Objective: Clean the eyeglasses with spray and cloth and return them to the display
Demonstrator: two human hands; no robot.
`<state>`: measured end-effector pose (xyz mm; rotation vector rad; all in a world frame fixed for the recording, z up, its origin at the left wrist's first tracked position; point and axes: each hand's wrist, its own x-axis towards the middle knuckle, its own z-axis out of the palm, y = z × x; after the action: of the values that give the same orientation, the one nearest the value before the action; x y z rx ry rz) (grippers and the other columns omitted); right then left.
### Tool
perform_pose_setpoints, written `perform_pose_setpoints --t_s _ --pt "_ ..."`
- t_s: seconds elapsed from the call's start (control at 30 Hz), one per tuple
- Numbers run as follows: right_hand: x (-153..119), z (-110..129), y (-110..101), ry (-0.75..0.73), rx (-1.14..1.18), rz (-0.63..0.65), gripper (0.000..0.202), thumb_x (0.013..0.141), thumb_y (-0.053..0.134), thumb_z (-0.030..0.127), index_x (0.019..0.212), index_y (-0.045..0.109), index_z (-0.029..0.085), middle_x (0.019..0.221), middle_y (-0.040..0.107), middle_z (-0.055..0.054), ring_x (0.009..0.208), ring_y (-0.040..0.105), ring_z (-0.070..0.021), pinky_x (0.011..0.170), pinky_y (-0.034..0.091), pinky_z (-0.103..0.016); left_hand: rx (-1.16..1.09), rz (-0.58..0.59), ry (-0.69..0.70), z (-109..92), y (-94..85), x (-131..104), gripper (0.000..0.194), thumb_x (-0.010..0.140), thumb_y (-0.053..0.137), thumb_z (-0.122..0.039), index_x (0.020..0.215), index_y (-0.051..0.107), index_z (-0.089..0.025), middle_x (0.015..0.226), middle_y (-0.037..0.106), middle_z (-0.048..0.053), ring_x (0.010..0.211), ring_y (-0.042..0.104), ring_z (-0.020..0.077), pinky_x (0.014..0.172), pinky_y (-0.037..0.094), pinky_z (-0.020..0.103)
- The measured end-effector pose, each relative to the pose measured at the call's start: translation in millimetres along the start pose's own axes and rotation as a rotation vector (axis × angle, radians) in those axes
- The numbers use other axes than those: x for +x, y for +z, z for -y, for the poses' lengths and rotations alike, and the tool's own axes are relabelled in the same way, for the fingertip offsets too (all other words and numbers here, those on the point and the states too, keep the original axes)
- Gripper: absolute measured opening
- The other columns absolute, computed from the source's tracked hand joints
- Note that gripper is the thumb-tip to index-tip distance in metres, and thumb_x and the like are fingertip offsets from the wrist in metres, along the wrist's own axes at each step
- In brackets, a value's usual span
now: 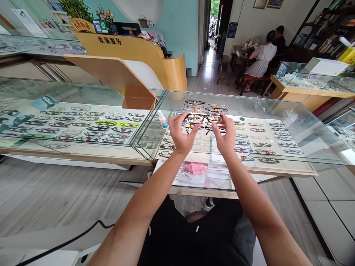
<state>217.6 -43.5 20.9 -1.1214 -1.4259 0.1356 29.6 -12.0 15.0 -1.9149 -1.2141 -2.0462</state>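
Observation:
Both hands hold a pair of dark-rimmed eyeglasses (203, 118) level above the glass display counter. My left hand (181, 133) pinches one end of the frame between thumb and fingers. On the opposite end, my right hand (225, 133) grips in the same way. Behind the held pair, several other eyeglasses (216, 107) lie in two columns. Close to my left hand stands a small white spray bottle (162, 120) with a blue and pink label. Whether the temples are fully unfolded I cannot tell.
An open drawer (166, 173) below the counter holds plastic bags and pink paper (198, 168). Rows of eyeglasses fill the glass case (97, 123) on the left. A brown board (111, 70) leans there. Two people sit at a table in the back. A black cable (63, 242) runs lower left.

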Motion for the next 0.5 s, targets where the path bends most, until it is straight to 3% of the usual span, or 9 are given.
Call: perform_pose_setpoints --t_s 0.27,0.5 --pt "-4 -3 4 0.043 0.018 0.021 0.053 0.106 0.065 0.055 0.151 0.06 0.027 0.128 0.07 -0.013 0.114 0.071 -0.027 0.095 0.064 -0.045 0.009 -0.02 0.001 -2 -1.4 0 0.072 0.094 0.075 -0.074 0.141 0.068 -0.02 0.123 0.065 0.015 0.117 0.065 0.0308 0.098 0.056 0.047" --pt "-4 7 2 -0.023 -0.069 -0.096 0.05 0.103 0.068 0.059 0.139 0.062 0.025 0.117 0.07 -0.011 0.104 0.068 -0.0263 0.09 0.06 -0.045 0.01 -0.018 -0.072 -7 1.4 3 0.067 0.096 0.071 -0.076 0.132 0.065 -0.019 0.119 0.069 0.013 0.105 0.069 0.0267 0.093 0.057 0.044"
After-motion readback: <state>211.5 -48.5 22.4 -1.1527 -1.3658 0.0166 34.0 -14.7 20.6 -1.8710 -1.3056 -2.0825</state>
